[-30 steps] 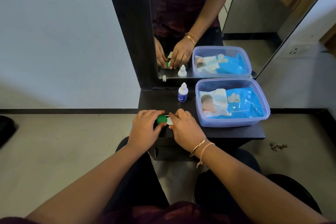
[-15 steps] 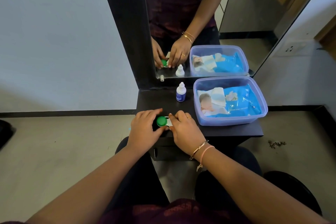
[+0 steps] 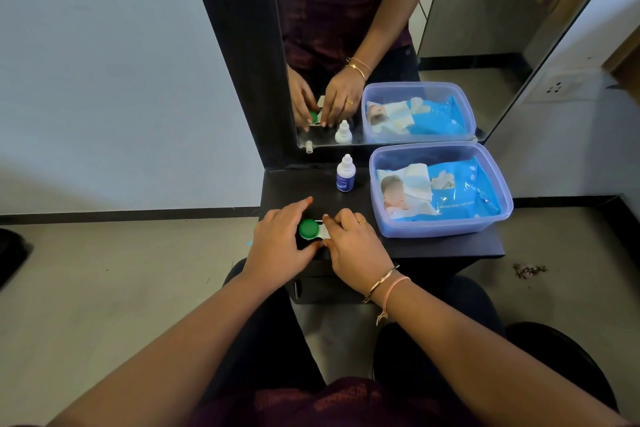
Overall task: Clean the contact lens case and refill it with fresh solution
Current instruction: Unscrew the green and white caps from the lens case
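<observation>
The contact lens case (image 3: pixel 313 229) lies on the black shelf (image 3: pixel 433 248) near its front left. Its green left cap faces up and its white middle shows; the right half is hidden under my right hand. My left hand (image 3: pixel 282 241) curls around the green cap with thumb and fingers at its rim. My right hand (image 3: pixel 353 248) presses down on the case's right side. A small white solution bottle (image 3: pixel 345 174) with a blue label stands upright behind them, near the mirror.
A clear bluish plastic tub (image 3: pixel 440 230) holding a blue wet-wipes pack (image 3: pixel 450 192) sits on the shelf's right half. A tall mirror (image 3: pixel 381 38) in a black frame rises behind the shelf. My knees are below the shelf; floor lies on both sides.
My left hand has drawn back off the green cap, so the cap now shows fully. My right hand has stayed on the case's right side.
</observation>
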